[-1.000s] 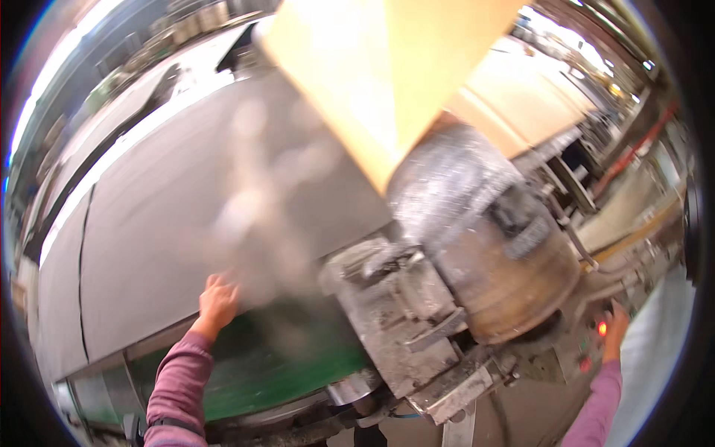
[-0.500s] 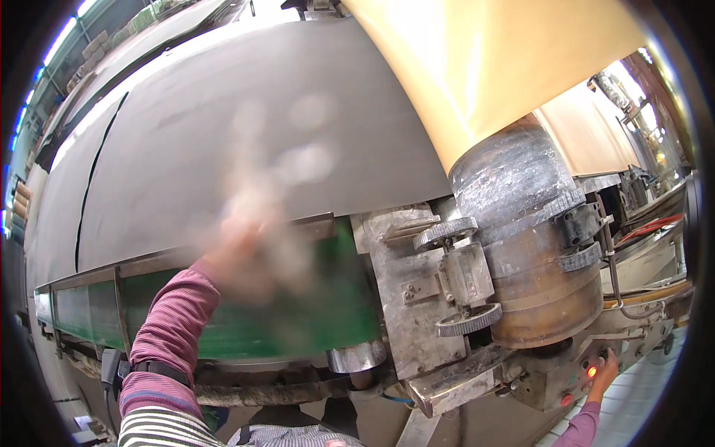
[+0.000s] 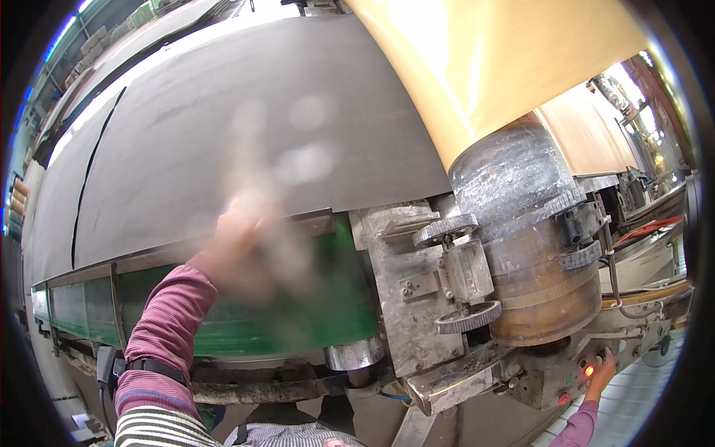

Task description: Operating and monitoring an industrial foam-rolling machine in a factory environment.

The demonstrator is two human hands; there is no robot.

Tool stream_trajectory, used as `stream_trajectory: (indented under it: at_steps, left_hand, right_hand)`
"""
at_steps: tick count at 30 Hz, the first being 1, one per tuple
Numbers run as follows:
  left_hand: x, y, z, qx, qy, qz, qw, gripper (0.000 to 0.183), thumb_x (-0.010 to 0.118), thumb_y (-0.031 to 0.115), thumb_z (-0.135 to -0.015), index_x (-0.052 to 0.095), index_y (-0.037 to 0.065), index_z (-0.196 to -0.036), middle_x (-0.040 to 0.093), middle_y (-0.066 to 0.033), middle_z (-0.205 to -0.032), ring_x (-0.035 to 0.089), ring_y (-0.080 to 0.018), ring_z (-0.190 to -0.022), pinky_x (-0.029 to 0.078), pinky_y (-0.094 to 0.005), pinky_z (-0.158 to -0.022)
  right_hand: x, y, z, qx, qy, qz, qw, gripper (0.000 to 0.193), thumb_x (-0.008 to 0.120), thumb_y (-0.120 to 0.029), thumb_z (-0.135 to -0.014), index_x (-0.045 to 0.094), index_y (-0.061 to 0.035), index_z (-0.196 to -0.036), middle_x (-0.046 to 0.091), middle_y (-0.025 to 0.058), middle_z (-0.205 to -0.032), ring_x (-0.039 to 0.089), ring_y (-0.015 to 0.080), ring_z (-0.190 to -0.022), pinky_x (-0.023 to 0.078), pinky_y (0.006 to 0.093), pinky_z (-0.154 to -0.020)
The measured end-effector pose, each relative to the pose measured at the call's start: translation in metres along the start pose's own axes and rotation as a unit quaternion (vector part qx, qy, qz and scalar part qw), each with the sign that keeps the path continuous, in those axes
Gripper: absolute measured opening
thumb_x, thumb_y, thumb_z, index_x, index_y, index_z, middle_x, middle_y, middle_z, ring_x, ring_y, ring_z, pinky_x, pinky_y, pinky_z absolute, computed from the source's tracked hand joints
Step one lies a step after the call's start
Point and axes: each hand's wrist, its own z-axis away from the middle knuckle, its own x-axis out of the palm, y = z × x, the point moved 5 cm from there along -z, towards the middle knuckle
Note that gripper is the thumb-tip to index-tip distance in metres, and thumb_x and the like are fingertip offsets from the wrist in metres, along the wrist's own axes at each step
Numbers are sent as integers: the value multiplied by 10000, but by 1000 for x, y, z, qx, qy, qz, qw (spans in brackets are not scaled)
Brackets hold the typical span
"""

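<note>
Here, the fingers of the left hand (image 3: 237, 232) are hidden in a pale smear across the middle of the view, so whether they are spread or pressed together cannot be told. That hand is over the near edge of a large dark grey sheet (image 3: 216, 141); contact is too blurred to make out. The fingers of the right hand (image 3: 604, 370), far over at lower right, reach up onto a grimy metal control panel (image 3: 532, 387), just beside a glowing orange-red button (image 3: 589, 371); whether they press or pinch a control cannot be told. A second red button (image 3: 564, 398) sits lower on the panel, and any markings there are too small to read. Both arms wear mauve sleeves, the left with a black strap (image 3: 159, 366) around its forearm. The grey sheet lies flat across the machine's bed, a dark, narrow gap parting it from another grey sheet (image 3: 58, 201) at left. Below its near edge runs a green belt (image 3: 261, 331), with a shiny metal roller end (image 3: 354, 355) at its right. Right of the belt stands a worn bracket (image 3: 406, 328) with two toothed wheels (image 3: 469, 319), next to a big scuffed drum (image 3: 514, 171), brownish at its nearer end. Above, a glossy yellow-tan sheet (image 3: 521, 52) slopes down to a point at the drum.
</note>
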Motion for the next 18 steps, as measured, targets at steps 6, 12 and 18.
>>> stream_trajectory:
  at_steps: [6, 12, 18]
  left_hand:
    - [-1, 7, -5, -4, -10, 1, 1000, 383, 345, 410, -868, 590, 196, -1070, 476, -35, -1204, 407, -248, -1091, 390, -339, -873]
    - [-1, 4, -2, -13, -11, 6, 1000, 395, 336, 429, -869, 589, 205, -1073, 471, -31, -1210, 397, -252, -1104, 390, -345, -875]
    - [9, -3, -2, -24, -24, 2, 999, 401, 327, 437, -869, 581, 214, -1084, 465, -26, -1218, 386, -260, -1118, 384, -350, -883]
  right_hand:
    - [4, 5, 2, 21, -14, -5, 1000, 382, 606, -17, -668, 558, -20, -1047, 575, 178, -1009, 556, 329, -903, 438, 364, -780]
    - [-1, -7, 2, 31, -16, 2, 999, 382, 609, -4, -666, 557, -14, -1044, 572, 182, -1011, 555, 327, -906, 436, 362, -786]
    - [4, 4, 2, 28, -15, -10, 999, 387, 607, -10, -665, 556, -15, -1048, 572, 180, -1010, 555, 327, -908, 433, 359, -793]
